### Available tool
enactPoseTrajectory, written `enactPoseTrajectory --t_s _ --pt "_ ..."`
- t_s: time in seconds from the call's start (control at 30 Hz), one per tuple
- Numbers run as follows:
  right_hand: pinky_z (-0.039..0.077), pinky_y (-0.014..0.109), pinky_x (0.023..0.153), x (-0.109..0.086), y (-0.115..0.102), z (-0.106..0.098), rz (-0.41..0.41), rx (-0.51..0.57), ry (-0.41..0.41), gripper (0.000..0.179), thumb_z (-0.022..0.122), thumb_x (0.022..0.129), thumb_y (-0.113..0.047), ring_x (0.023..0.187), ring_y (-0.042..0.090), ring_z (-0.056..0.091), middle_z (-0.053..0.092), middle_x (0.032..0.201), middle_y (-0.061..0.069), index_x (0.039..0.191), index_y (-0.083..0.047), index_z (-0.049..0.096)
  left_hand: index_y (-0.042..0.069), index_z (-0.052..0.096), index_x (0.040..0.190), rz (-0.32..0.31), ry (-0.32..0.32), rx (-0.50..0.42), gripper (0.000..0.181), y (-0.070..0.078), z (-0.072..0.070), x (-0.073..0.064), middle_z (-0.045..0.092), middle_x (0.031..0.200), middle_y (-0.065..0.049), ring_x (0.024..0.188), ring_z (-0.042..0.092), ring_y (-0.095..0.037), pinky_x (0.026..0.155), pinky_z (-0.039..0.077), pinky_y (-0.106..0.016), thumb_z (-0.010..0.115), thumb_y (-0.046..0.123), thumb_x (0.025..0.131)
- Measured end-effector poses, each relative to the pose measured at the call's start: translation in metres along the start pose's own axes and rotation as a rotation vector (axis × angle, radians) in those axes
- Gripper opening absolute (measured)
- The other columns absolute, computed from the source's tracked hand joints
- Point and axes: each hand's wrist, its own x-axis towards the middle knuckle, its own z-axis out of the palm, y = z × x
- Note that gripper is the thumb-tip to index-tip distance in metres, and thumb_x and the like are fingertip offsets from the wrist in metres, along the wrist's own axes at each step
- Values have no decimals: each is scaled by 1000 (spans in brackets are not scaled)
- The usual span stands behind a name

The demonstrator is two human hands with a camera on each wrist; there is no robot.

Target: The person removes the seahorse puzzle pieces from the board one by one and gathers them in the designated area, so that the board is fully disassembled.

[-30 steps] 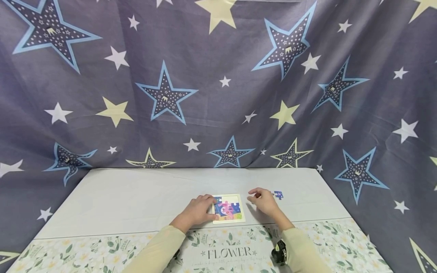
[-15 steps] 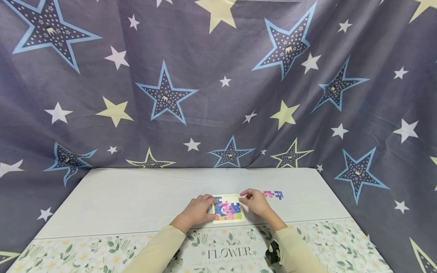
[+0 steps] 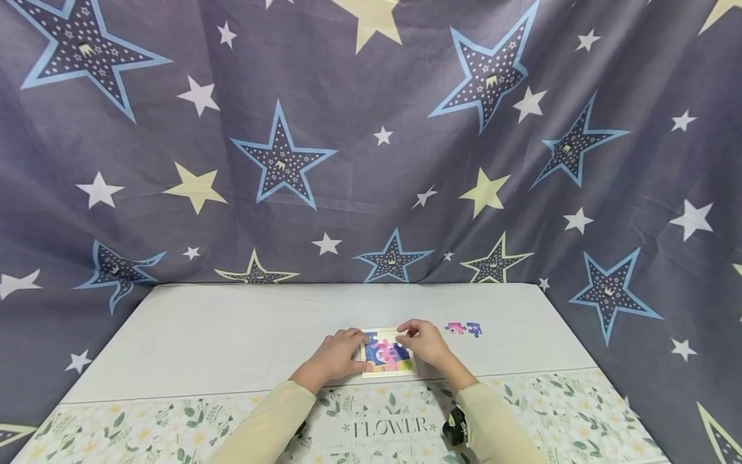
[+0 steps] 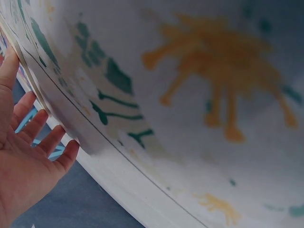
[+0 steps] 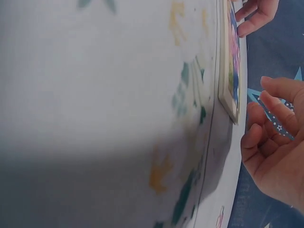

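A small jigsaw puzzle in a pale tray frame point(image 3: 390, 375) lies on the table, with a pink figure on blue and a bare white part along its top. My left hand point(image 3: 336, 356) holds the frame's left side, thumb at the lower left and fingers at the upper left. Over the upper right corner is my right hand point(image 3: 428, 341), thumb and index finger bent toward each other. Whether a piece sits between those fingertips is hidden. In the right wrist view, the right hand point(image 5: 278, 137) hovers beside the frame point(image 5: 229, 90), other fingers curled.
A pink puzzle piece point(image 3: 455, 328) and a blue puzzle piece point(image 3: 474, 329) lie right of the frame. A flower-printed cloth point(image 3: 174, 422) covers the near table edge. Behind the white tabletop point(image 3: 249, 335) hangs a star-patterned curtain point(image 3: 324, 161).
My right hand has moved left from beside the loose pieces to the frame's upper right corner, uncovering the pink piece. My left hand stays on the frame.
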Motion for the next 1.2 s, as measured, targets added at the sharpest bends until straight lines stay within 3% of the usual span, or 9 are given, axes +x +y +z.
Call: enactPoseTrajectory --t_s 0.7,1.2 --pt "42 25 56 4 -16 19 -58 -24 -58 15 67 86 -14 64 13 48 59 77 4 98 -5 68 14 57 121 19 5 -13 51 -1 -1 -1 53 131 -6 119 49 -28 99 39 -51 67 46 82" --pt "40 22 54 7 -21 31 -48 -41 -89 16 67 85 -13 61 11 47 57 72 3 99 -5 67 14 58 120 36 26 17 52 -4 3 1 54 130 -5 118 50 -28 96 42 -51 67 48 81"
